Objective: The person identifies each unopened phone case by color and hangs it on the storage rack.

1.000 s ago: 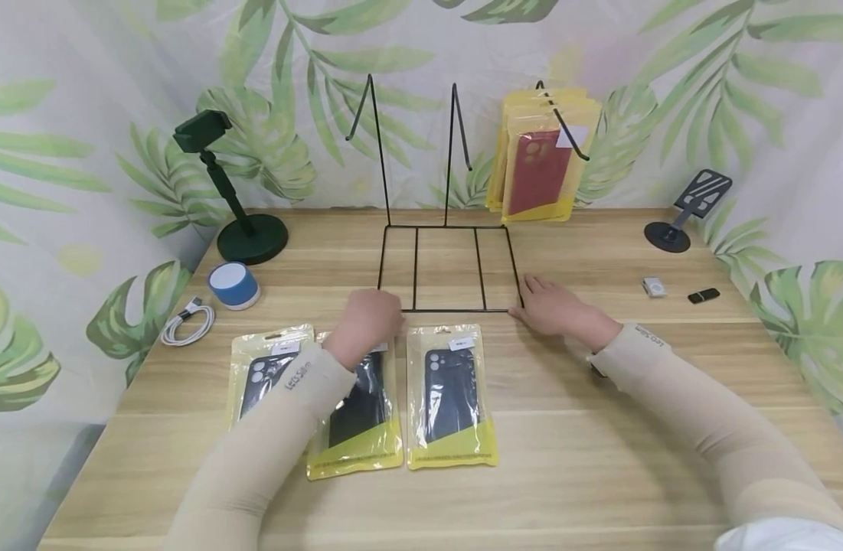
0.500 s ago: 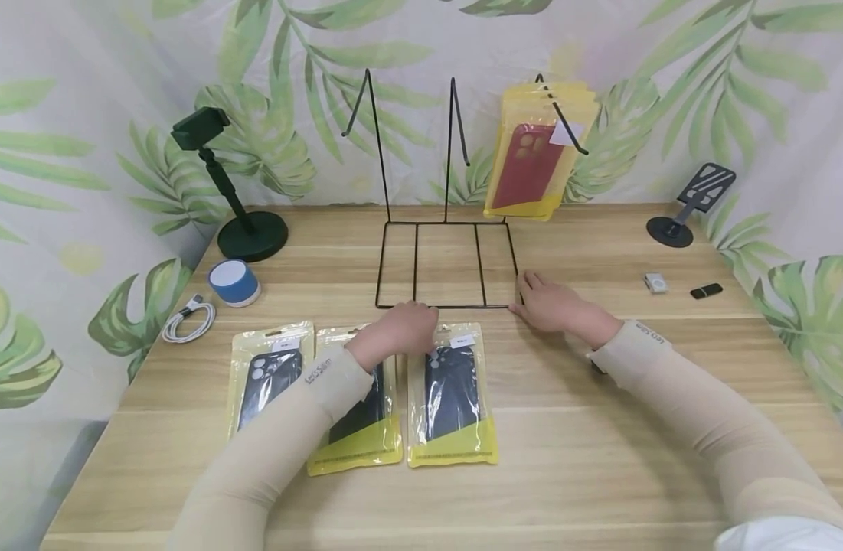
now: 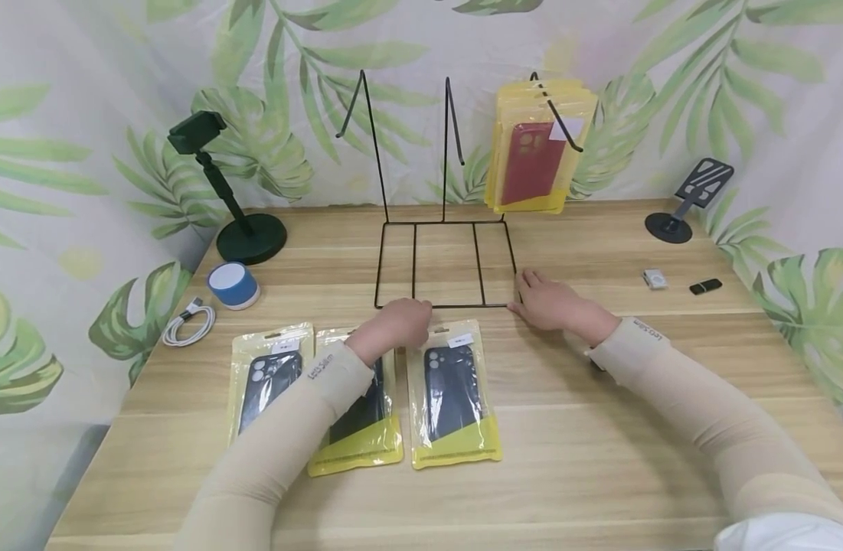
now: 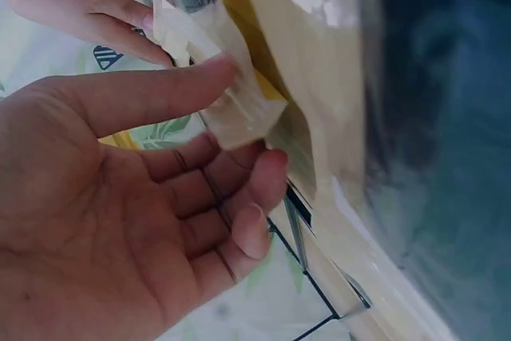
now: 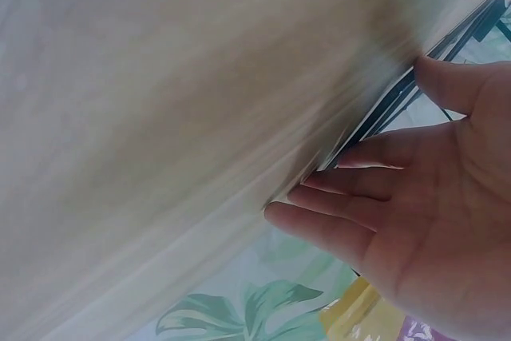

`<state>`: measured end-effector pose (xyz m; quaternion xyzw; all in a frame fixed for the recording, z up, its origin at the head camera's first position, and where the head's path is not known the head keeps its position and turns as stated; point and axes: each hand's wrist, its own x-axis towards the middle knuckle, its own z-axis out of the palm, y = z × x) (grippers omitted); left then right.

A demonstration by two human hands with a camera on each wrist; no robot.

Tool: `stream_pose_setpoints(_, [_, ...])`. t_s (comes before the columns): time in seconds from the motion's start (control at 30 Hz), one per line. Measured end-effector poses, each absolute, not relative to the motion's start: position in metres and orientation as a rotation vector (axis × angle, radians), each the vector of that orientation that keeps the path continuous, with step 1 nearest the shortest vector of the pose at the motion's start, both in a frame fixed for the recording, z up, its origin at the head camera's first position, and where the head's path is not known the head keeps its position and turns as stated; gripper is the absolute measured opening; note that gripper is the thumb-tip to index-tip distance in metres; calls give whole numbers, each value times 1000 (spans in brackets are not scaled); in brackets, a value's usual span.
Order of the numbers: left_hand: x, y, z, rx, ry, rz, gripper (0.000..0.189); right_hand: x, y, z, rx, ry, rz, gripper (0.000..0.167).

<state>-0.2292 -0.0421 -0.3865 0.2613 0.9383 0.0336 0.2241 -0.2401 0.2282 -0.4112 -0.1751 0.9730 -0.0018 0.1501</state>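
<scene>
My left hand (image 3: 402,321) pinches the top left corner of the rightmost bagged phone case (image 3: 455,390). In the left wrist view, thumb and fingers of the left hand (image 4: 120,181) meet at the bag corner (image 4: 243,113). Two more bagged dark phone cases lie to its left: a middle one (image 3: 366,448) and a left one (image 3: 268,375), both partly under my left forearm. My right hand (image 3: 552,301) rests at the front right corner of the black wire rack (image 3: 445,223). Fairly straight fingers of the right hand (image 5: 399,189) touch the rack in the right wrist view.
Several yellow bags with a red phone case (image 3: 531,164) in front hang on the rack's right hook. Left stand a green phone holder (image 3: 252,239), blue speaker (image 3: 233,286) and white cable (image 3: 189,323). Right are a dark stand (image 3: 669,227), small silver player (image 3: 655,278) and black stick (image 3: 706,286).
My left hand moved right from over the middle bag to the rightmost bag and took its corner. That bag shifted slightly. The hanging bags swing a little; my right hand stays at the rack.
</scene>
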Motion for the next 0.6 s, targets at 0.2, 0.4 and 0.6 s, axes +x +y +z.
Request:
stream_pose_setpoints(0.2, [-232,-56,-380,786,2610,215,22,-239,228,-410,-527,2802,-4,70])
stream_pose_setpoints(0.4, [-227,-84,-349,803,2678,787,16,-236,228,-409,-527,2810,-9,69])
stream_pose_setpoints(0.6, [-217,-113,-307,819,2610,1337,13,-236,226,-410,-524,2809,-26,69])
